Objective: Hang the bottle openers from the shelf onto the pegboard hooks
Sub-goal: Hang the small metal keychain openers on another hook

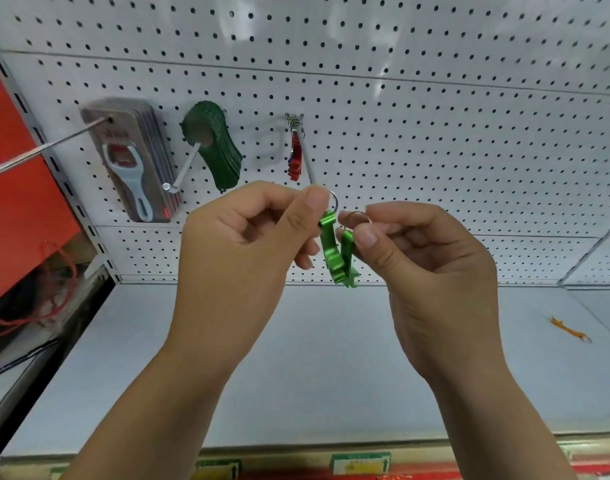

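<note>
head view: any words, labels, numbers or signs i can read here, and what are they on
None can be quoted.
Carded pack: red print near its top, too blurred to read.
Shelf-edge tags: print too small and blurred; only an up arrow shows.
Green openers: no print visible.

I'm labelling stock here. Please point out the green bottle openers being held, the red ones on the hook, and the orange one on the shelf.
green bottle openers point(328, 251): head view, flat body of the nearer one.
red bottle openers point(295, 163): head view, middle of the bunch.
orange bottle opener point(568, 330): head view, its middle.
</note>
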A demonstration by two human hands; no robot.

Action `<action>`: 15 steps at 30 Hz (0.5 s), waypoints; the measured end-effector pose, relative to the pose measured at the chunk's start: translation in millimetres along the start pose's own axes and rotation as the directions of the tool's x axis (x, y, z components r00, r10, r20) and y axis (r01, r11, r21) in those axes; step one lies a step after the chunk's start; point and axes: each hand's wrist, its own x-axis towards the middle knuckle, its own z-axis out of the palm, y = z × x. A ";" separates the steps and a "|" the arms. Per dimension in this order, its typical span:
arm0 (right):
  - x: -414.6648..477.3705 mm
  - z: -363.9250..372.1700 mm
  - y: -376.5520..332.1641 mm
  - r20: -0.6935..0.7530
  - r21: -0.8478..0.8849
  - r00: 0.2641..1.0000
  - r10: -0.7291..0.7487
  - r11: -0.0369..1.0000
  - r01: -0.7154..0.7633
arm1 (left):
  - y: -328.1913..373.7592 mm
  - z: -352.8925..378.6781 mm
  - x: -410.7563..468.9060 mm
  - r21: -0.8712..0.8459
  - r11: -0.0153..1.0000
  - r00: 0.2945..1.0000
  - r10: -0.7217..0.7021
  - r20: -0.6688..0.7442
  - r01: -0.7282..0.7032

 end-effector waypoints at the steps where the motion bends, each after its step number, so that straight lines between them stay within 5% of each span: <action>1: 0.3 1.4 -1.3 0.000 0.009 1.000 -0.003 1.000 0.003 | -0.8 0.8 3.1 -0.006 1.000 1.000 -0.018 -0.001 0.018; 9: 4.7 4.0 -4.3 -0.071 -0.027 0.997 -0.026 0.999 0.024 | -8.9 2.5 21.2 0.029 0.993 0.993 -0.117 0.022 0.116; 15: 12.5 14.8 -3.0 -0.068 -0.056 0.995 -0.076 0.996 0.073 | -17.8 -2.2 27.8 0.148 0.988 0.999 -0.043 -0.006 0.044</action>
